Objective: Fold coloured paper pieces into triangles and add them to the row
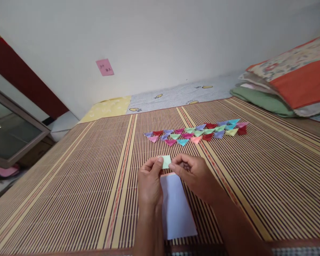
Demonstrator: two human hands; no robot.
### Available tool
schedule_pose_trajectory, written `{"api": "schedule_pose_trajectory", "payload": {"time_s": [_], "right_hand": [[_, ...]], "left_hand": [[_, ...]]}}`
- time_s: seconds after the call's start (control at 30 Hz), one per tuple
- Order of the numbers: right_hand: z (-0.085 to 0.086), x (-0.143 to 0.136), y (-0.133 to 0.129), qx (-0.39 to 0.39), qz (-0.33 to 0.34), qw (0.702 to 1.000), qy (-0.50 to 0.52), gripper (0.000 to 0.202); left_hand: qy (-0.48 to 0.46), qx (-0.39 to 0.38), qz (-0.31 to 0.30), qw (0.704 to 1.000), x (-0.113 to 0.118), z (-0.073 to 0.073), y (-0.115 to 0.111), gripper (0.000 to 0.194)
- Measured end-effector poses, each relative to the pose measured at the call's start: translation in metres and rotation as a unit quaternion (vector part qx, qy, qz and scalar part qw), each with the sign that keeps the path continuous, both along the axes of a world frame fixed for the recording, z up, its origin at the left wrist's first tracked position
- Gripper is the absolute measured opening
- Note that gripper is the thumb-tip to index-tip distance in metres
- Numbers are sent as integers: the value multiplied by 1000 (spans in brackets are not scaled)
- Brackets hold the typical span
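Between my two hands is a small pale green square of paper (166,161). My left hand (150,177) pinches its left side, thumb on top. At its lower right corner, my right hand (193,172) has thumb and forefinger pressed together, the other fingers curled. Below them a white sheet of paper (177,209) lies on the striped mat, with a thin orange edge showing under it. Beyond my hands, rows of small folded paper triangles (187,136) in pink, red, green, blue and yellow are laid out on the mat.
The striped bamboo mat (90,185) covers the bed. Folded bedding (304,78) is piled at the right, on a checked sheet (173,94) along the wall. A pink note (105,67) is stuck to the wall. A glass-fronted cabinet (10,128) stands at the left.
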State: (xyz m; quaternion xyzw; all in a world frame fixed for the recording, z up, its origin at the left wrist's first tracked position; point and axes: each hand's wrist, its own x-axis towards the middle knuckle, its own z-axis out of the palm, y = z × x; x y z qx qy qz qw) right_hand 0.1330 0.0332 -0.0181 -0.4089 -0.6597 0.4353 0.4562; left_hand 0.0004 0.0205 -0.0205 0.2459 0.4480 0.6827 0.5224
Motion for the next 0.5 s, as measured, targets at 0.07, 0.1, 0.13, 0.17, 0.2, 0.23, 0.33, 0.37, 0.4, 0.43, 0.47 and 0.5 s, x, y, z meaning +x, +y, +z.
{"api": "schedule_pose_trajectory", "payload": {"time_s": [0.07, 0.1, 0.13, 0.17, 0.2, 0.23, 0.33, 0.37, 0.4, 0.43, 0.47, 0.5], "right_hand": [[-1, -3, -1, 7, -19, 1000, -8, 16], [-1, -5, -2, 17, -28, 999, -19, 16], [-1, -6, -2, 32, -37, 998, -34, 18], [-1, -6, -3, 52, -44, 996, -51, 18], [-1, -7, -4, 73, -49, 994, -68, 18], [-1, -7, -4, 92, -51, 991, -80, 17], [1, -5, -5, 96, -33, 992, -69, 19], [2, -5, -5, 80, -23, 995, -54, 20], [3, -4, -5, 59, -14, 997, -38, 21], [3, -4, -5, 40, -7, 999, -21, 21], [3, -4, -4, 23, -2, 1000, -6, 20], [3, -4, -4, 12, 2, 1000, 6, 18]], "left_hand": [[-7, -5, 2, 1000, 1, -1, 2, 28], [-11, -8, 5, 1000, 1, -1, 2, 30], [-16, -11, 8, 1000, 1, -1, 3, 31], [-22, -14, 11, 1000, 1, -1, 3, 32], [-31, -15, 13, 999, 0, -1, 3, 33], [-40, -14, 11, 999, 0, -1, 3, 33], [-68, -7, -8, 998, -1, 0, 3, 31], [-78, -4, -16, 997, -1, 1, 3, 30], [-89, -3, -22, 996, -1, 1, 3, 29], [-100, -4, -27, 995, -1, 1, 3, 29], [-111, -8, -32, 993, -1, 2, 4, 28], [-122, -12, -36, 992, -1, 2, 4, 27]]}}
